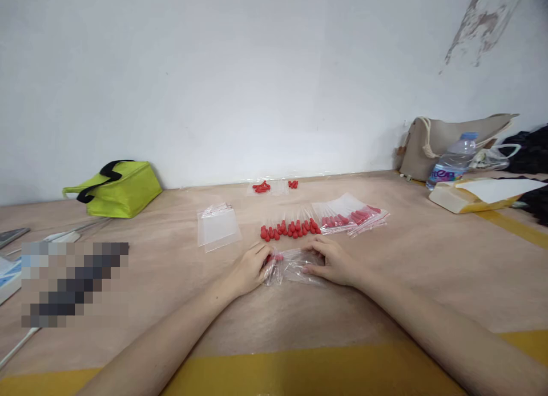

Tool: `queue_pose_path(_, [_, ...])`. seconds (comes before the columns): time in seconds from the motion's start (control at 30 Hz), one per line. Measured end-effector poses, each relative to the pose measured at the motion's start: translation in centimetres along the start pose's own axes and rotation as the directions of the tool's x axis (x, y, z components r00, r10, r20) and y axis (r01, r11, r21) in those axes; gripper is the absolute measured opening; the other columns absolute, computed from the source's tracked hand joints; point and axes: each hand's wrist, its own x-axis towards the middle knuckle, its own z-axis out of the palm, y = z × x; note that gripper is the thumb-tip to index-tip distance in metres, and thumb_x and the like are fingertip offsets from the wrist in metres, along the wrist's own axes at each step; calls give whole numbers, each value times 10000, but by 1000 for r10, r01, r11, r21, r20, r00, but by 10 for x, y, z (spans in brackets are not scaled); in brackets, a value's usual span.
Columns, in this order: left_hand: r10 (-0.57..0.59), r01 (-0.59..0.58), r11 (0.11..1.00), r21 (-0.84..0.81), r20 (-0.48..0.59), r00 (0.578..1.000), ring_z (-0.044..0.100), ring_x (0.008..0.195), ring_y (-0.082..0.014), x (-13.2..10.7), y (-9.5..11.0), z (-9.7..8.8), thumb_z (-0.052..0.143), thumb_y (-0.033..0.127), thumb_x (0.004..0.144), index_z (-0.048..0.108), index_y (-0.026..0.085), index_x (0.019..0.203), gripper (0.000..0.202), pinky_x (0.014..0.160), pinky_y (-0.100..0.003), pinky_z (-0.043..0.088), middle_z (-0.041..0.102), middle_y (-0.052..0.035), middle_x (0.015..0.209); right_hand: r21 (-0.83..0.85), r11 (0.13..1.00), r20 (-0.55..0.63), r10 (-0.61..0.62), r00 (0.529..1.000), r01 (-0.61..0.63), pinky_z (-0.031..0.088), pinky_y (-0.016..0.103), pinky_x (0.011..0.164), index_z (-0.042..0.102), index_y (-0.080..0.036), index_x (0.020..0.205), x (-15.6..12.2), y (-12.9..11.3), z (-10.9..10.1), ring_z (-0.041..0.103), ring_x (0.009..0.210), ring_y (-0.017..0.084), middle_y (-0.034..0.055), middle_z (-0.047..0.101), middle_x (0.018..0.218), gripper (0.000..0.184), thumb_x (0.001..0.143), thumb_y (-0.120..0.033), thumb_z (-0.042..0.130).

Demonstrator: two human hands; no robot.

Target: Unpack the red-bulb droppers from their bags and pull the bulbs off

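Observation:
A crinkled transparent plastic bag (pixel 295 266) lies low over the table between my hands. My left hand (pixel 252 269) is closed on its left end, where a few red rubber bulbs (pixel 276 258) show at the fingertips. The bag's right part is pinched by my right hand (pixel 336 262), thumb below and fingers above. Just beyond my hands runs a row of glass-like droppers (pixel 291 229) with red bulbs facing me. Right of them, overlapping zip bags (pixel 349 205) contain more red-bulbed droppers. Flat zip bags (pixel 219 227) lie to the left.
Against the wall lies transparent plastic wrap (pixel 279 186) with two small groups of red bulbs. A lime-green bag (pixel 124 190) stands at left, near cables. On the right are a beige bag (pixel 454 136), a water bottle (pixel 451 162) and an open carton (pixel 475 199).

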Motion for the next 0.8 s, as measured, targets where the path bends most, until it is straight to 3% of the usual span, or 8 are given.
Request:
queue_pose_path(0.23, [-24, 24, 1000, -2, -9, 1000, 507, 772, -166, -1, 0, -1, 487, 185, 784, 555, 180, 886, 123, 703, -287, 422, 571, -26, 767, 7, 1000, -6, 19, 1000, -19, 431, 277, 664, 575, -196, 960, 0, 2, 2, 498, 753, 146, 54, 523, 928, 328, 708, -395, 642])
queue_pose_path(0.33, [-33, 32, 998, -51, -27, 999, 524, 817, -160, -4, -1, -7, 467, 153, 770, 541, 177, 907, 158, 738, -293, 434, 573, -38, 861, 16, 1000, -8, 20, 1000, -20, 432, 278, 675, 576, -197, 967, 0, 3, 1, 500, 763, 147, 54, 525, 935, 334, 704, -391, 646])
queue_pose_path(0.43, [-94, 88, 971, -222, -17, 995, 557, 860, -157, -10, -12, -24, 488, 181, 771, 550, 178, 941, 181, 776, -297, 452, 591, -48, 941, 23, 999, -8, 23, 1000, -23, 432, 277, 678, 578, -192, 967, 1, 3, 1, 500, 763, 146, 54, 526, 931, 341, 698, -388, 652])
queue_pose_path(0.57, [-274, 260, 815, -518, 50, 960, 616, 803, -171, -19, -40, -56, 586, 305, 744, 570, 157, 881, 202, 747, -315, 496, 648, -61, 880, 25, 999, -1, 41, 999, -41, 433, 271, 668, 581, -180, 953, 1, 2, 0, 500, 753, 143, 54, 524, 915, 347, 690, -392, 660])
queue_pose_path(0.6, [-329, 289, 782, -553, 28, 944, 624, 811, -179, -20, -47, -65, 612, 322, 725, 571, 157, 876, 228, 759, -327, 499, 659, -63, 875, 25, 999, -1, 43, 999, -43, 434, 270, 666, 581, -179, 951, 1, 2, 0, 500, 751, 141, 54, 525, 913, 346, 689, -392, 660])
queue_pose_path(0.67, [-449, 311, 759, -572, -114, 886, 631, 829, -188, -22, -57, -80, 644, 344, 697, 575, 155, 886, 276, 800, -354, 496, 671, -67, 873, 25, 999, -4, 46, 999, -46, 434, 268, 662, 582, -180, 948, 1, 1, -1, 501, 747, 139, 53, 528, 916, 344, 690, -393, 659])
queue_pose_path(0.73, [-518, 289, 791, -539, -340, 785, 630, 845, -189, -21, -62, -91, 651, 359, 689, 579, 154, 920, 318, 829, -369, 490, 672, -72, 893, 25, 999, -8, 45, 999, -45, 435, 267, 656, 582, -185, 944, 1, 1, 0, 505, 743, 138, 52, 532, 921, 339, 691, -398, 657])
queue_pose_path(0.8, [-487, 248, 855, -456, -539, 687, 630, 850, -183, -16, -63, -95, 641, 363, 698, 576, 154, 968, 347, 831, -365, 496, 666, -75, 922, 27, 999, -13, 36, 999, -35, 436, 267, 654, 582, -188, 940, 1, 1, 0, 508, 746, 139, 51, 534, 922, 336, 690, -400, 657])
